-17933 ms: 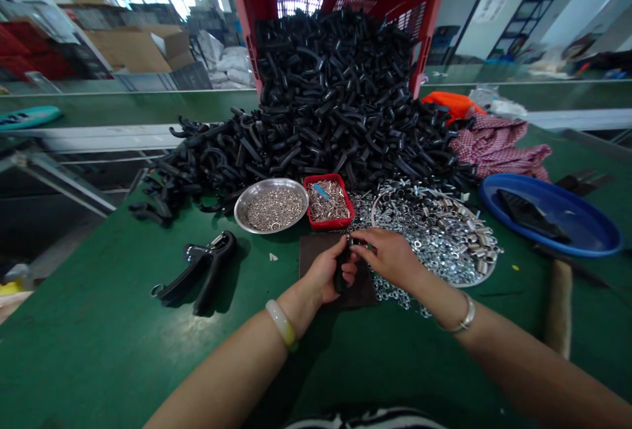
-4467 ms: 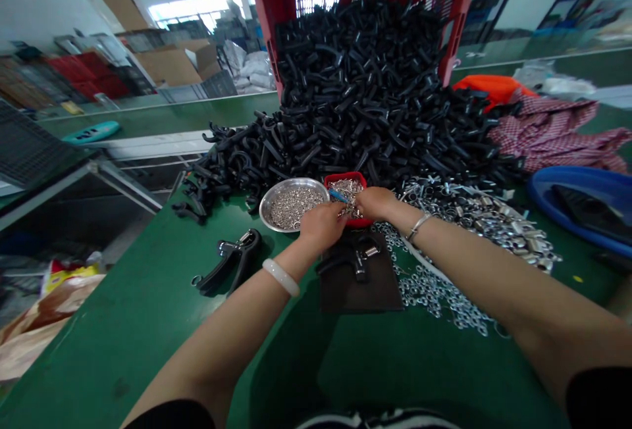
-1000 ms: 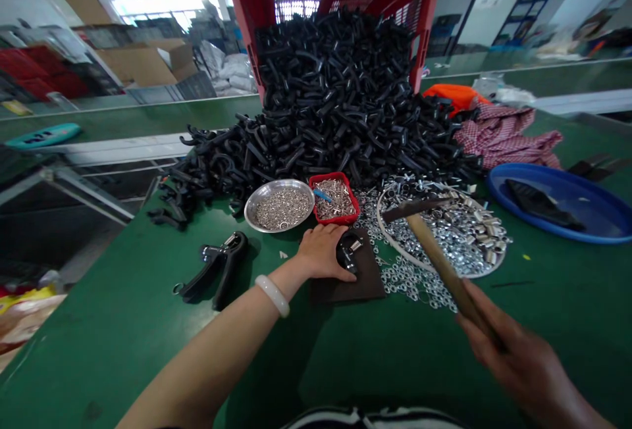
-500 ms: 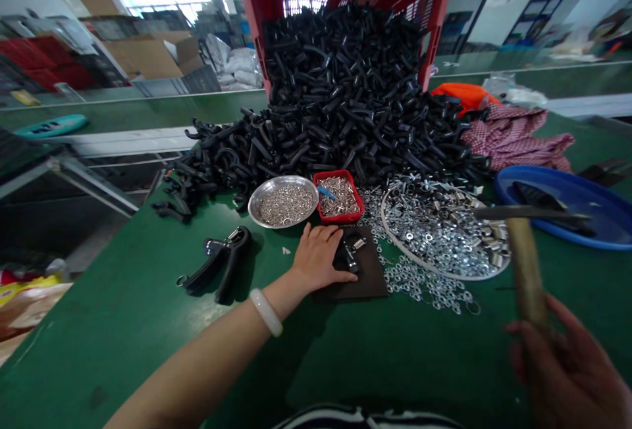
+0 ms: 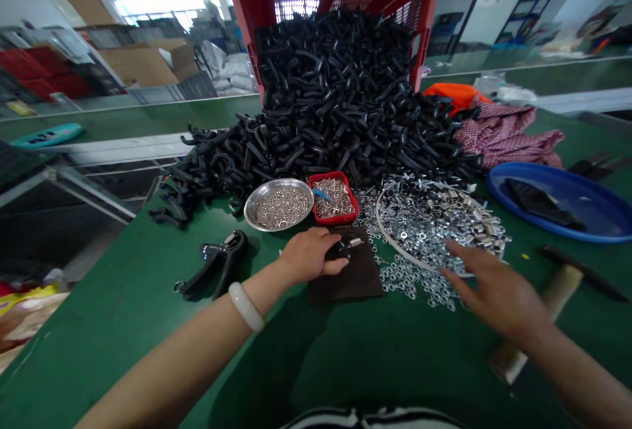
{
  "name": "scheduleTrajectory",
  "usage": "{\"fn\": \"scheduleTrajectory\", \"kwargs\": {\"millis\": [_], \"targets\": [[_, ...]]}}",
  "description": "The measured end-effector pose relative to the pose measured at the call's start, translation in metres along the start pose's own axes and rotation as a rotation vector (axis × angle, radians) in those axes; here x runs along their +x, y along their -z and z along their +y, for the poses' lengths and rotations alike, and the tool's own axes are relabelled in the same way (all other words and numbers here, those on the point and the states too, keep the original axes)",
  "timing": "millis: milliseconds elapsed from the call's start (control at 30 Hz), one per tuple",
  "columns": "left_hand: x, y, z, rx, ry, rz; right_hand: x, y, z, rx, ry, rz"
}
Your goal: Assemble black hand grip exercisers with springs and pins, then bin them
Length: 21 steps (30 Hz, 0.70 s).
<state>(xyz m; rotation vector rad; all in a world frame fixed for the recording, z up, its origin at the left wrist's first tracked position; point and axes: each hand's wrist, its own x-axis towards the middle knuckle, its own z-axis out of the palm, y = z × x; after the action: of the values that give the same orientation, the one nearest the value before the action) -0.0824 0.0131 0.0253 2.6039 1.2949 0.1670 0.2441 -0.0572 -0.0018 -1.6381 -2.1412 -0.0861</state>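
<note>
My left hand is closed around a black hand grip with a metal spring, at the dark square pad; the hand hides much of it. My right hand holds nothing, its fingers apart and slightly blurred, beside the heap of small washers and metal parts lying in and around a pale ring. Partly under my right forearm lies a hammer with a wooden handle. To the left of my left hand rests another hand grip with a spring and a small ring.
A metal bowl of small rings and a red tray of pins stand beyond the pad. Behind them, black handles spill from a tipped red crate. At right are a blue oval tray and a checked cloth.
My right hand has let go of the hammer, which now lies on the table, and has moved left towards the washers. My left hand has closed around the hand grip.
</note>
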Motion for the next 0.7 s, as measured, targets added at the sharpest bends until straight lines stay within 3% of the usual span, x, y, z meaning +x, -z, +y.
{"fn": "scheduleTrajectory", "kwargs": {"millis": [100,133,233,300,367,467,600,700], "targets": [[0.010,0.028,-0.003,-0.267,-0.014,-0.101,0.061,-0.027,-0.056,0.306,0.268,-0.129],[0.014,0.032,-0.005,-0.362,0.031,-0.135,0.077,-0.034,-0.068,0.411,0.277,-0.157],[0.024,0.030,-0.018,-0.678,0.251,-0.279,0.107,-0.051,-0.080,0.694,0.174,-0.315],[0.029,0.017,-0.030,-0.877,0.361,-0.430,0.114,-0.060,-0.077,0.817,0.080,-0.425],[0.034,0.003,-0.039,-0.969,0.437,-0.501,0.114,-0.070,-0.073,0.871,-0.024,-0.472],[0.037,-0.012,-0.042,-0.813,0.509,-0.347,0.111,-0.082,-0.075,0.809,-0.126,-0.430],[0.029,-0.016,-0.031,-0.205,0.511,-0.067,0.112,-0.088,-0.080,0.556,-0.042,-0.339],[0.018,-0.019,-0.023,-0.038,0.459,0.103,0.122,-0.084,-0.081,0.418,0.046,-0.399]]}}
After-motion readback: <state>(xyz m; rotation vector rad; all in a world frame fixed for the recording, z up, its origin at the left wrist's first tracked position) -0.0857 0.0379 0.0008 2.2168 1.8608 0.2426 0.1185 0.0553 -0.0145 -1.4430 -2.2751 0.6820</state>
